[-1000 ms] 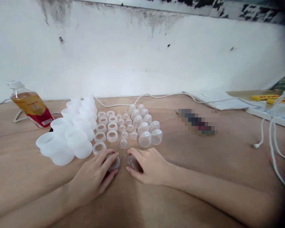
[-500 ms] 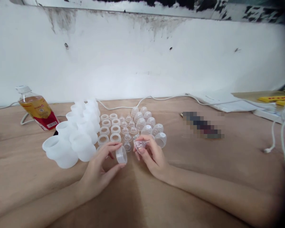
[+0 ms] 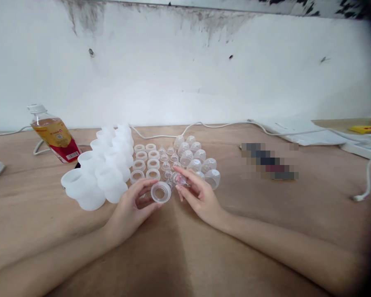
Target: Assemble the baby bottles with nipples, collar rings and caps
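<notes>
Between its thumb and fingers, my left hand (image 3: 134, 208) holds a translucent ring (image 3: 160, 192), its round opening facing me. Just right of it, my right hand (image 3: 199, 193) pinches a clear nipple-shaped piece (image 3: 179, 178) by its side. The ring and the clear piece are close together; whether they touch is hard to tell. Beyond my hands stand rows of white rings (image 3: 139, 165), small clear nipple-shaped pieces (image 3: 164, 158) and clear domed caps (image 3: 199, 155). White wide-mouthed bottles (image 3: 88, 194) stand in rows to the left of the rings.
A drink bottle (image 3: 57, 138) with a red and yellow label stands at the back left. A white cable (image 3: 160, 136) runs along the wall. At the right are a blurred-out dark object (image 3: 267, 161), white sheets (image 3: 292, 131) and a hanging cord (image 3: 367, 181).
My left hand has turned the ring so that its opening faces me. My right hand has turned the clear piece and brought it nearer the ring. The camera view has shifted slightly.
</notes>
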The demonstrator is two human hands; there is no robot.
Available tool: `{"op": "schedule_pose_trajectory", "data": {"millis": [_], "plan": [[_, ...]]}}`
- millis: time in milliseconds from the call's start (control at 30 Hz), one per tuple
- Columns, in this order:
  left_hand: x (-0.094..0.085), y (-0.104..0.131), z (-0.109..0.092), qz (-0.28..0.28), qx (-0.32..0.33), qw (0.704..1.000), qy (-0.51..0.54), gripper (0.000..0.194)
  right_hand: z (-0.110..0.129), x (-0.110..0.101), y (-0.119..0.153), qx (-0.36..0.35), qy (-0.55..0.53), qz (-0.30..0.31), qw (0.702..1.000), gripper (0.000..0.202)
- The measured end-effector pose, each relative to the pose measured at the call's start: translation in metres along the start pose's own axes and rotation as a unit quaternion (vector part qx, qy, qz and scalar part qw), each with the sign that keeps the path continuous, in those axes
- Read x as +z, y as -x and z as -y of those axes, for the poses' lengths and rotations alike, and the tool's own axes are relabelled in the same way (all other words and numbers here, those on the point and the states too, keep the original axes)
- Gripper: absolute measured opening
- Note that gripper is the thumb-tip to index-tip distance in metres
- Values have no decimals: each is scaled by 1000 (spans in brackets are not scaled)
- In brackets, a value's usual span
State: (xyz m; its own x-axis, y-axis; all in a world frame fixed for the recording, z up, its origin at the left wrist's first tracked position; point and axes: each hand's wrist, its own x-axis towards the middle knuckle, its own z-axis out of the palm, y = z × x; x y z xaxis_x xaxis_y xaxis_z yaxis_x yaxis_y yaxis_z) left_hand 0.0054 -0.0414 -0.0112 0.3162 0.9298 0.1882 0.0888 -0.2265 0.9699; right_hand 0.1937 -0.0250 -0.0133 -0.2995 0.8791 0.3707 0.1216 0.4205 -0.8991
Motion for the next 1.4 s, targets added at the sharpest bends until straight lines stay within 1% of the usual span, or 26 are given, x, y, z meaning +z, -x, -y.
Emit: {"op": "schedule_pose_trajectory", "data": {"millis": [67,167,267,333,433,500,567,633,767,833,867,967,1000,1200,1400], "plan": [[0,0,0,-2,0,1000,2,34,-1,1,0,-1,-22,-7,1000,38],[0,-1,-2,-1,-7,1000,7,35,-3,3,-1,3,-47,-28,998,30],[1,0,-5,5,-26,1000,0,37,-3,2,-1,9,12,-55,998,22],[1,1,-7,7,-38,999,-9,38,-1,0,-1,-20,70,-61,995,20],[2,2,-8,8,-45,999,-12,38,3,-2,0,-81,132,-35,987,30],[2,1,-8,7,-45,999,-9,38,4,-2,0,-116,143,-17,983,37],[2,1,-8,6,-43,999,-8,38,4,-2,0,-137,144,-9,980,39],[2,1,-7,5,-43,999,-8,37,3,-2,0,-141,144,-9,979,40],[2,0,-8,8,-42,999,4,37,1,-1,-1,-122,139,-17,983,40],[2,0,-7,10,-41,999,14,38,1,0,-1,-110,125,-33,985,37],[2,0,-7,10,-43,999,19,38,2,0,0,-109,121,-38,986,32],[2,-1,-6,7,-52,998,30,39,3,0,0,-134,134,-30,981,13],[2,-1,-6,7,-54,998,32,39,4,0,1,-149,141,-22,979,10],[2,0,-5,18,-46,998,26,40,5,2,0,-238,151,6,959,19],[1,2,-5,9,-20,999,-28,38,9,2,1,-250,199,45,946,21]]}}
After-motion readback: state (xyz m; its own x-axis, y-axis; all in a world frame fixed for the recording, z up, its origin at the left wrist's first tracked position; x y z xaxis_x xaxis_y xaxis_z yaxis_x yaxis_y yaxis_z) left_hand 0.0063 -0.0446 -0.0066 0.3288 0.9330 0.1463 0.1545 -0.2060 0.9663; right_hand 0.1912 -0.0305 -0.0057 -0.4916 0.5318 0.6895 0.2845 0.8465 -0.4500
